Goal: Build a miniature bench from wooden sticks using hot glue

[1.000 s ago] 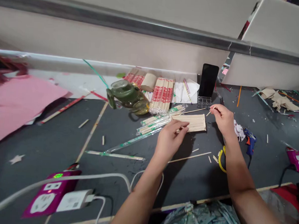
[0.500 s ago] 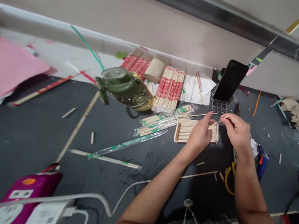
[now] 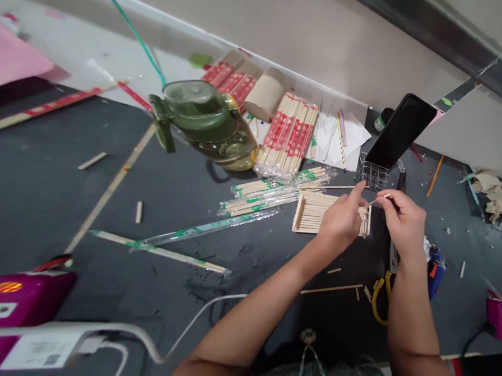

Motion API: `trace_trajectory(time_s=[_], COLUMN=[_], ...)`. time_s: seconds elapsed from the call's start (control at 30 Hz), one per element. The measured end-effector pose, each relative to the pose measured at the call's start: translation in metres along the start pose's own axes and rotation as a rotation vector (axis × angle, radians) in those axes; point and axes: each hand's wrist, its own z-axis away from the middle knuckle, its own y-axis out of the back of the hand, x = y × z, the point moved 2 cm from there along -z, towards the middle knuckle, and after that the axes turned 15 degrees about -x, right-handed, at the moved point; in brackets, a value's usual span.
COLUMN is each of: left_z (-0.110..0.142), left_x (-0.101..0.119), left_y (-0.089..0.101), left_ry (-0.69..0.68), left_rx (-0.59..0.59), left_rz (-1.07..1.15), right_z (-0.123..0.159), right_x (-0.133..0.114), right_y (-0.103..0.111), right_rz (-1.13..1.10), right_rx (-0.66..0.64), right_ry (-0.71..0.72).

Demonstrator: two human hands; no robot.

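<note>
A small tray of pale wooden sticks (image 3: 311, 212), with raised ends, lies on the dark table. My left hand (image 3: 339, 222) is over its right part, index finger stretched up and the other fingers closing on the tray's right end; the exact contact is partly hidden. Just right of it, my right hand (image 3: 405, 223) pinches a short thin wooden stick (image 3: 372, 203), whose tip reaches the tray's right end close to my left fingers. Scissors with yellow handles (image 3: 378, 301) lie below my right wrist. A blue glue gun (image 3: 436, 275) is partly hidden behind my right forearm.
Wrapped chopsticks (image 3: 267, 197) lie left of the tray, with red-wrapped bundles (image 3: 288, 134) behind. A green-lidded jug (image 3: 206, 121) stands back left. A phone (image 3: 401, 131) leans in a wire stand (image 3: 373, 175). A purple power strip (image 3: 26, 294) and white cable (image 3: 193, 325) lie front left.
The view has turned and shifted. My left hand has moved from the tray's lower left to its right end, and my right hand has brought the stick in against that end.
</note>
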Motion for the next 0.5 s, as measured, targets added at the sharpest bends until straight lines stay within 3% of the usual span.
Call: trace_trajectory(time_s=[0.5], left_z=[-0.0028], left_x=[0.0043], left_y=[0.0021], left_ry=[0.043], left_rx=[-0.030], left_rz=[-0.054], right_z=[-0.0005], right_x=[0.0001], right_y=[-0.0006], right_rz=[0.001], right_rx=[-0.019], right_ry=[-0.019])
